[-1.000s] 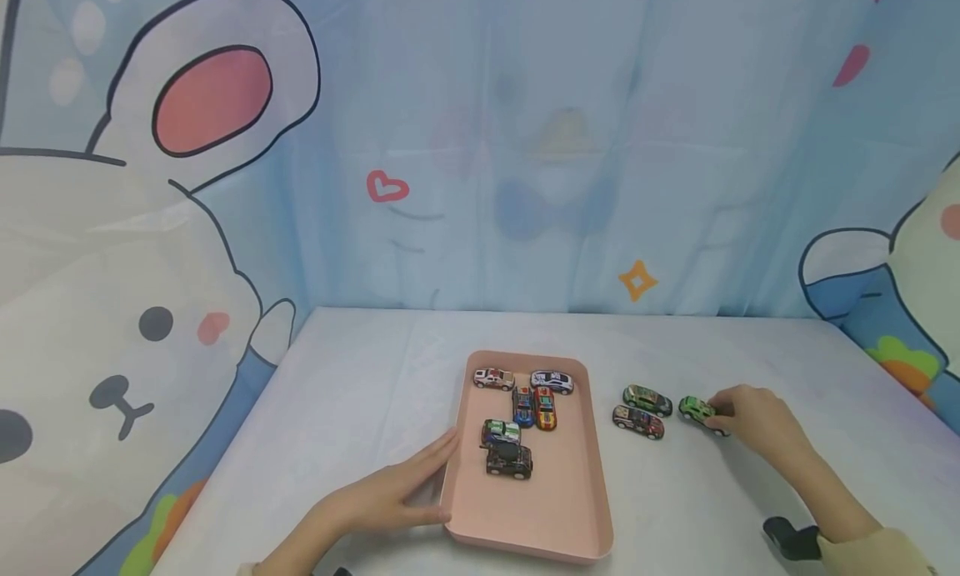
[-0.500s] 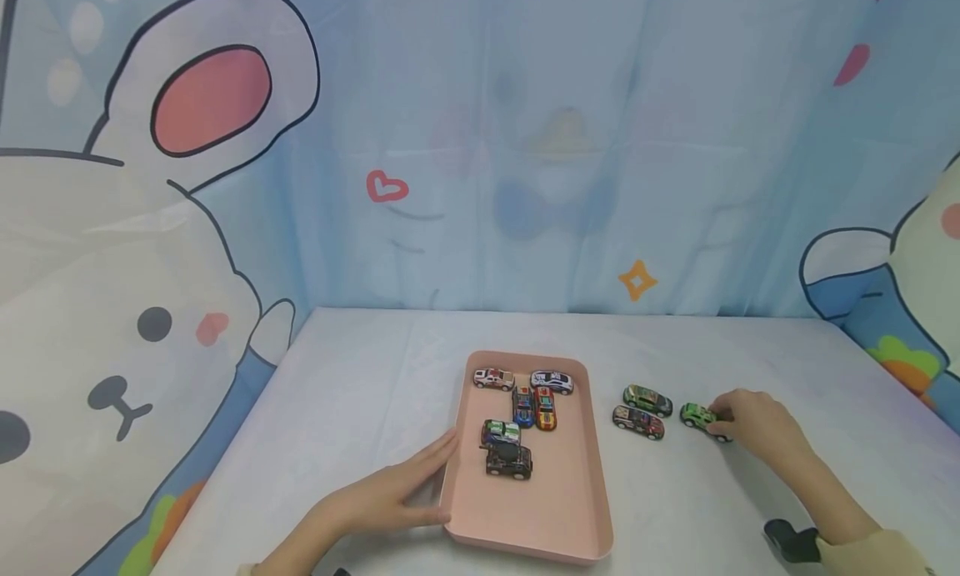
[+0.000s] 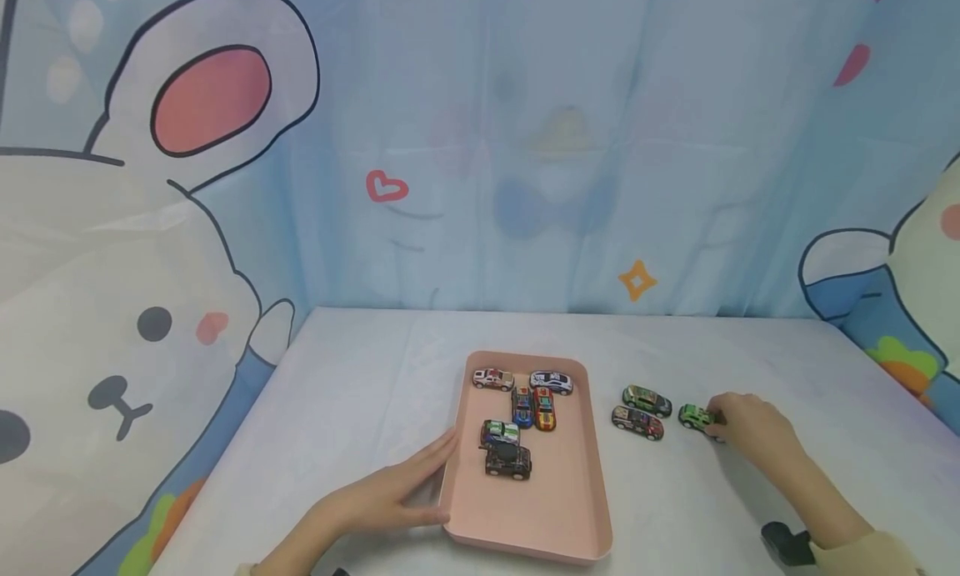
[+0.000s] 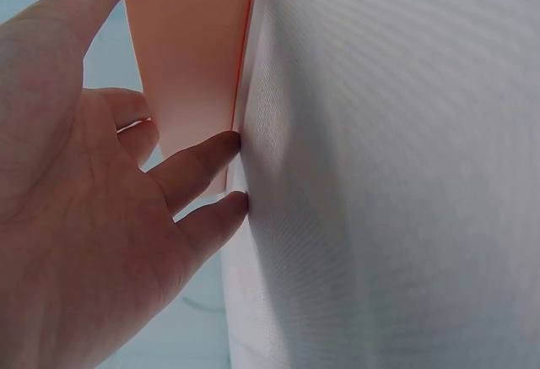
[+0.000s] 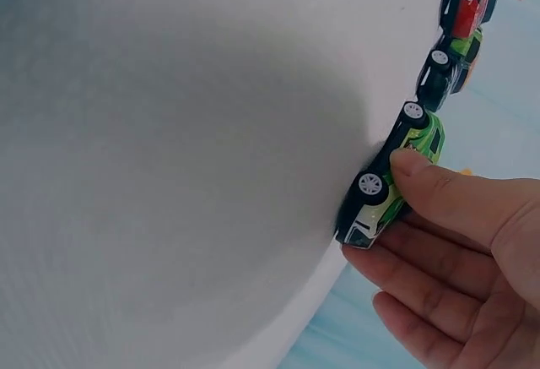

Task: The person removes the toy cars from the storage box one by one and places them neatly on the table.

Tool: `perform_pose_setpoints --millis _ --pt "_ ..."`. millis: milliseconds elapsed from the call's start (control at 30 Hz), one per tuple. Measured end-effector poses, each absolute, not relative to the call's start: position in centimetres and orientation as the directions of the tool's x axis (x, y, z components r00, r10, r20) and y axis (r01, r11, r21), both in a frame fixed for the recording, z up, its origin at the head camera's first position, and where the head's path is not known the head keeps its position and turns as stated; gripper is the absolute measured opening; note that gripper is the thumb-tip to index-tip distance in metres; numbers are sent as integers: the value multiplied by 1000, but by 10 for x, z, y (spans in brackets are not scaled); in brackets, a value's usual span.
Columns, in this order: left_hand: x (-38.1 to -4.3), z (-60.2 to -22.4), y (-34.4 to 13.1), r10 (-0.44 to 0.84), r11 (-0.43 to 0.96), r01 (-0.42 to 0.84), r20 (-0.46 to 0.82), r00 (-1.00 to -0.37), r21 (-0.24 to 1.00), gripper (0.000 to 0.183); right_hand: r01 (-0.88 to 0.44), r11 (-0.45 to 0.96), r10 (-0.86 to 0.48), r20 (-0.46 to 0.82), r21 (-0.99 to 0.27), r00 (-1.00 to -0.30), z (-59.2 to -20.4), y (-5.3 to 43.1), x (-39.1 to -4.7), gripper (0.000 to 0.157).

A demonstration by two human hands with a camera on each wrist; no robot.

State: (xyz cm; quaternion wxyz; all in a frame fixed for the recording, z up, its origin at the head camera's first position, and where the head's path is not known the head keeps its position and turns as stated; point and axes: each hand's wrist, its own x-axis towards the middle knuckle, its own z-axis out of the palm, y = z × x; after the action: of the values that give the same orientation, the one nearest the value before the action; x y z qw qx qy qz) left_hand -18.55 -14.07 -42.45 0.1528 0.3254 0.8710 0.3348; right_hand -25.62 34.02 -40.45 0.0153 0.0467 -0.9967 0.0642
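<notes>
A light green toy car (image 3: 693,417) is pinched between the thumb and fingers of the right hand (image 3: 753,430), right of centre in the lower half of the head view. In the right wrist view the car is seen tilted along the cloth's edge, its side under the thumb; whether all its wheels touch the white cloth (image 3: 675,509) cannot be told. Just left of it, a dark green car (image 3: 647,400) and a dark red-patterned car (image 3: 637,422) are set close side by side.

At bottom centre, a pink tray (image 3: 555,518) is touched along its left side by the left hand (image 3: 382,497), whose fingers are spread and by which nothing is gripped. Six cars are held in the tray: a white-and-red one (image 3: 493,379) at upper left, a white-and-black one (image 3: 551,382) at upper right, a blue one (image 3: 522,408) and a red-and-yellow one (image 3: 545,409) side by side below, then a green-and-white one (image 3: 500,433) just above a black one (image 3: 508,461). The upper frame is filled by a blue printed curtain (image 3: 480,84).
</notes>
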Motion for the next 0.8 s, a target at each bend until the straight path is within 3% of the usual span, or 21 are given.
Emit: perform_pose_setpoints --millis 167,333,467,800 --pt "-185 -427 -141 672 566 472 -46 -739 676 88 -78 992 -76 23 -101 -997 -408 339 -256 26" --pt "-184 -427 -141 681 559 486 -37 -731 672 87 -93 992 -92 12 -87 -996 -414 343 -261 36" --pt "-184 -426 -141 681 561 483 -42 -731 672 88 -113 990 -109 60 -79 -992 -418 339 -264 38" --pt "-185 -425 -141 666 574 468 -51 -744 672 88 -349 926 -300 278 -145 -912 -370 265 -242 29"
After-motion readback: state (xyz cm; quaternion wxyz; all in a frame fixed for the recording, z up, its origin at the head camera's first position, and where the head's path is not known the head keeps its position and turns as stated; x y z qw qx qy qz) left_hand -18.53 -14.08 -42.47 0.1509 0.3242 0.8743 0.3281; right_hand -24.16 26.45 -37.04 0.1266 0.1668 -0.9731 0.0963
